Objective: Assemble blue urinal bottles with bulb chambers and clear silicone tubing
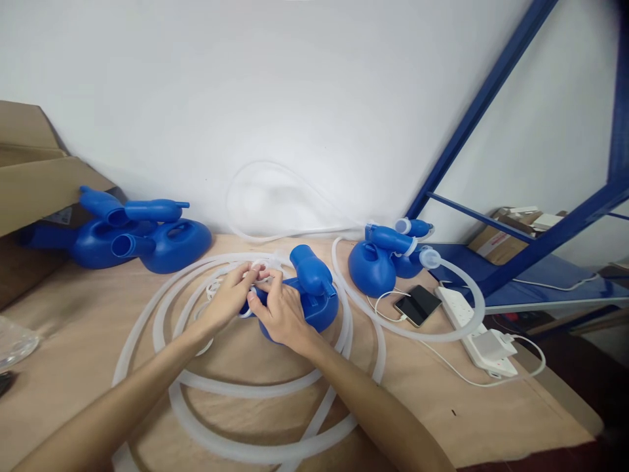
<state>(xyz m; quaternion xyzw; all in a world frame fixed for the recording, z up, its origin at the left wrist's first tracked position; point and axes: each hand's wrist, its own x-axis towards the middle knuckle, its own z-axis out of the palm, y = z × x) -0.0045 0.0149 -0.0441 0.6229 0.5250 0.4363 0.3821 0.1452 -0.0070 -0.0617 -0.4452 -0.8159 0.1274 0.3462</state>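
Both the left hand (230, 296) and the right hand (280, 313) pinch the translucent tube end (259, 267) between fingertips, just left of the blue container (308, 288).

This looks like a small workshop or packing room where plastic goods are put together by hand. A plain bench (491, 419) covered in tan board stands against a bare white wall (295, 85). Identical blue jugs (147, 239) lie in batches on it, some with clear hose (246, 387) fitted, more hose lying coiled across the top. An open carton (34, 177) sits at the left edge, and another box (501, 239) rests on a blue steel rack (496, 75) at the right. A power strip (466, 321) and a phone (417, 305) on charge lie loose on the bench, as at a makeshift workstation
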